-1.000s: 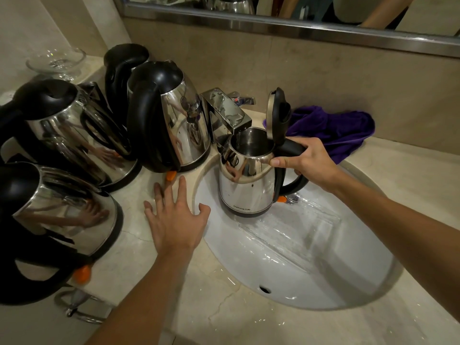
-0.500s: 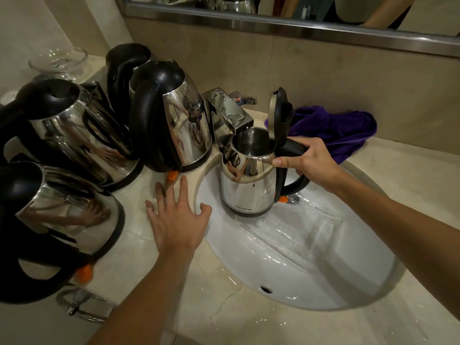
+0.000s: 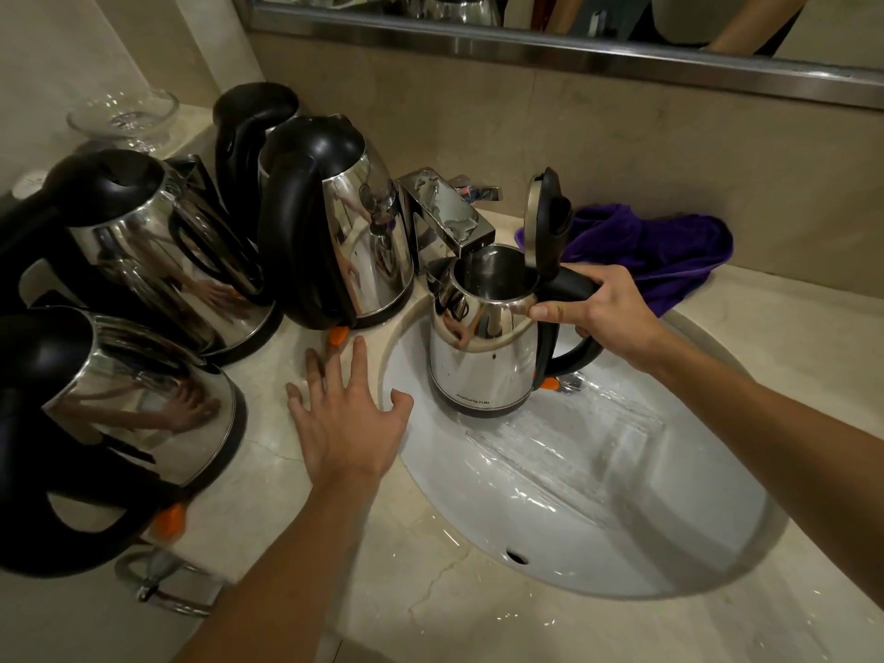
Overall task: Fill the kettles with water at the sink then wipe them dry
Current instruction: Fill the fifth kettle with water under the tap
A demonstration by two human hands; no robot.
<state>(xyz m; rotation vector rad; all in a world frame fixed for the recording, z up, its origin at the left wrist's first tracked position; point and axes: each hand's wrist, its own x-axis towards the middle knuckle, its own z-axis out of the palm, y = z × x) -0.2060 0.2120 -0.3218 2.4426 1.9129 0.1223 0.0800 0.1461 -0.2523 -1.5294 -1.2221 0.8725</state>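
Now the right hand point(image 3: 602, 313) grips the open kettle's point(image 3: 483, 356) handle; left hand point(image 3: 349, 418) rests spread on the counter point(image 3: 268, 452).

The sink point(image 3: 598, 495) basin lies open in front of and right of the held kettle point(image 3: 483, 356), which stands under the tap point(image 3: 445, 217). Left of the sink, four kettles point(image 3: 335, 222) crowd the desk point(image 3: 382, 590); a purple cloth point(image 3: 660, 251) lies behind the sink.

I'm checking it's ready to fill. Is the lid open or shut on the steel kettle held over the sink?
Open: the black lid stands upright above the steel kettle's exposed mouth.
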